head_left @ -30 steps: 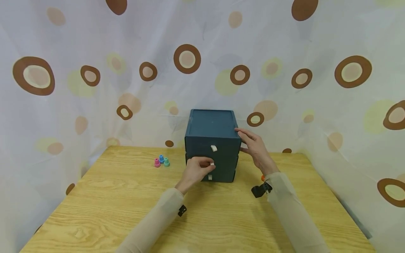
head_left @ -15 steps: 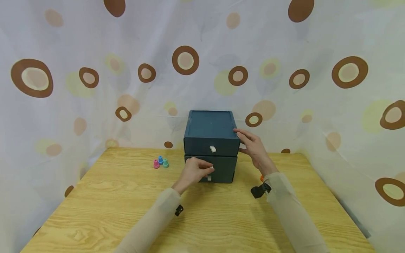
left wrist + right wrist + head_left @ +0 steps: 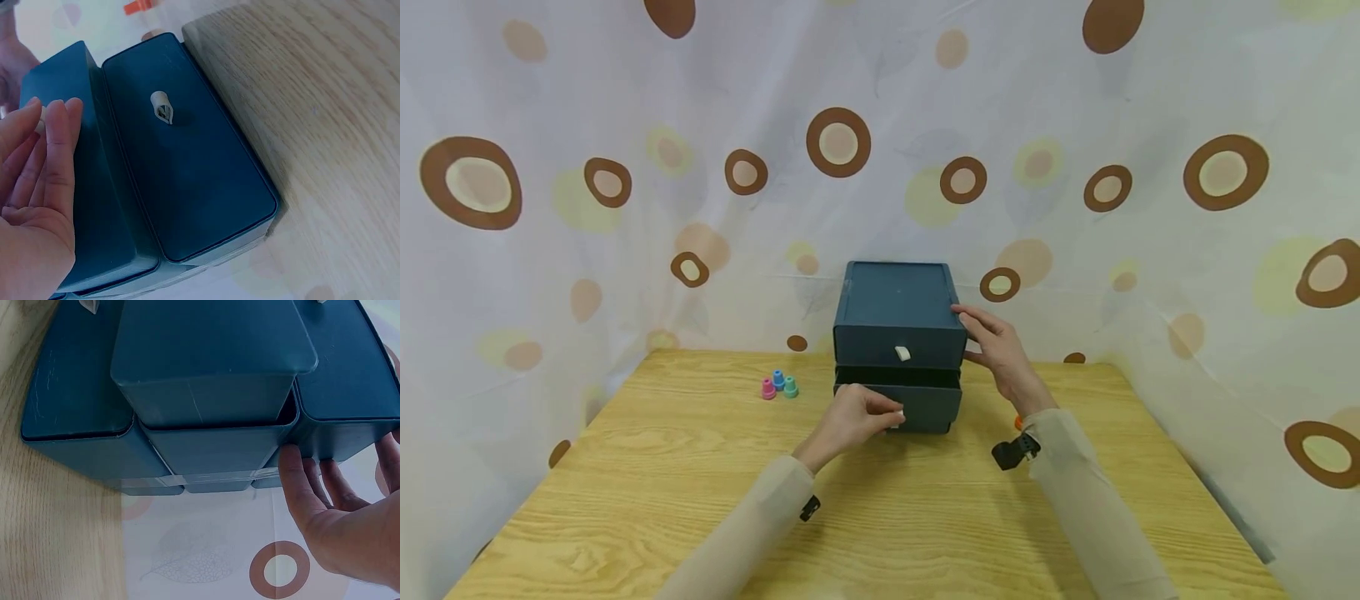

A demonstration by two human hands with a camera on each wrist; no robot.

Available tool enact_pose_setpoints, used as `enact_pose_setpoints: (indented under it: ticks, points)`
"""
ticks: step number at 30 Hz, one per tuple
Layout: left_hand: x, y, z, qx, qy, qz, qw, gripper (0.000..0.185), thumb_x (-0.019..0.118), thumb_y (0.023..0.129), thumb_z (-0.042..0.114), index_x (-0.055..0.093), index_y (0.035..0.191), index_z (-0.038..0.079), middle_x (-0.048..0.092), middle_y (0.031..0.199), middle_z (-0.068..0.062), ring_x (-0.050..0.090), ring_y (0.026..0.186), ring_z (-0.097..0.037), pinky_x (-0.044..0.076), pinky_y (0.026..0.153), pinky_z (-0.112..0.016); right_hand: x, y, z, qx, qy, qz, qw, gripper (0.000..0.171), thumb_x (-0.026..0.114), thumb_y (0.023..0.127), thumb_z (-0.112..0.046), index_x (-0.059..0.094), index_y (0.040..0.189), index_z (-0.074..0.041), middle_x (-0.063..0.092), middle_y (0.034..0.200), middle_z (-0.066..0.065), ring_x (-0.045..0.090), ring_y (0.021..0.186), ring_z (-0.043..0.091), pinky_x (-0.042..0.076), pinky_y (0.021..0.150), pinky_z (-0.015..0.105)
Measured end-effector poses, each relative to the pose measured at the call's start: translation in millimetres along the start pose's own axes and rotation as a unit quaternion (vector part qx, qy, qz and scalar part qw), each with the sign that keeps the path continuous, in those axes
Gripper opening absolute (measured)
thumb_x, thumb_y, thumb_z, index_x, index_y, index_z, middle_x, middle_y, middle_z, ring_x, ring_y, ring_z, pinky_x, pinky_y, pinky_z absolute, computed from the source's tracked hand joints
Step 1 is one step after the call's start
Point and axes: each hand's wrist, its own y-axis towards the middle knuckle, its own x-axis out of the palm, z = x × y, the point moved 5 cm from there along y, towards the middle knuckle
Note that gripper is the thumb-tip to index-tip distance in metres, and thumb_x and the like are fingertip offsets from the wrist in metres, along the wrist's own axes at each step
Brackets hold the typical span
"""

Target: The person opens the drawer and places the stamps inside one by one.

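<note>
A dark blue drawer cabinet with three stacked drawers stands at the back of the table. Its middle drawer is pulled partway out, leaving a dark gap above its front. My left hand pinches that drawer's white pull tab between thumb and fingers. On the cabinet's right side rests my right hand, fingers extended against the side wall and the top edge. The top drawer's white tab hangs free, as does the bottom drawer's tab. What lies inside the middle drawer is hidden.
Three small cone-shaped pieces, pink, blue and green, stand left of the cabinet. An orange object shows partly behind the right wrist. A patterned curtain hangs behind the wooden table.
The middle drawer has slid out toward me as my left hand pulled its tab forward and slightly down. My right hand has stayed against the cabinet's side.
</note>
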Motion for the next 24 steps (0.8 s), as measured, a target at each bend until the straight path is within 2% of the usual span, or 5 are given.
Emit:
enact_pose_setpoints:
  ticks: [6,10,15,19,24]
  points:
    - [0.9,-6.5,4.4,0.003,0.024,-0.003,0.9997,0.021,0.071,0.091,0.025,0.079,0.105,0.012,0.077,0.098,-0.001,0.072,0.081,-0.012,0.055,0.065,-0.019,0,0,0,-0.002,-0.003,0.0,1.0,0.051,0.049,0.103,-0.038,0.046,0.147,-0.012,0.029,0.16,0.006,0.033,0.144,0.033,0.038,0.11,0.056]
    - [1.8,-11.0,7.5,0.021,0.048,-0.005,0.9986,0.019,0.071,0.091,0.023,0.079,0.105,0.012,0.077,0.099,-0.001,0.07,0.083,-0.005,0.055,0.067,-0.017,1,0,0,-0.001,-0.005,0.0,1.0,0.051,0.048,0.103,-0.038,0.046,0.147,-0.013,0.029,0.16,0.006,0.033,0.144,0.033,0.038,0.11,0.056]
    - [2.9,-16.3,12.5,0.04,0.059,-0.011,0.9974,0.018,0.071,0.09,0.02,0.079,0.104,0.011,0.077,0.099,-0.001,0.07,0.082,-0.004,0.055,0.067,-0.016,1,0,0,0.001,-0.008,0.002,1.0,0.051,0.048,0.103,-0.039,0.046,0.147,-0.013,0.03,0.16,0.006,0.033,0.144,0.033,0.038,0.11,0.055]
    - [4.6,-20.2,11.8,0.025,0.041,-0.014,0.9987,0.018,0.072,0.09,0.021,0.079,0.105,0.012,0.077,0.099,0.0,0.069,0.08,-0.004,0.055,0.067,-0.017,0,0,0,0.0,-0.006,0.003,1.0,0.051,0.048,0.103,-0.039,0.046,0.147,-0.012,0.03,0.16,0.007,0.034,0.144,0.033,0.038,0.109,0.055]
    - [6.9,-23.8,8.0,0.002,0.0,-0.008,1.0,0.018,0.072,0.09,0.021,0.079,0.103,0.011,0.077,0.094,-0.001,0.071,0.075,-0.018,0.055,0.061,-0.021,0,0,0,0.0,-0.004,0.003,1.0,0.051,0.048,0.103,-0.038,0.046,0.147,-0.012,0.03,0.16,0.007,0.034,0.143,0.033,0.038,0.11,0.055]
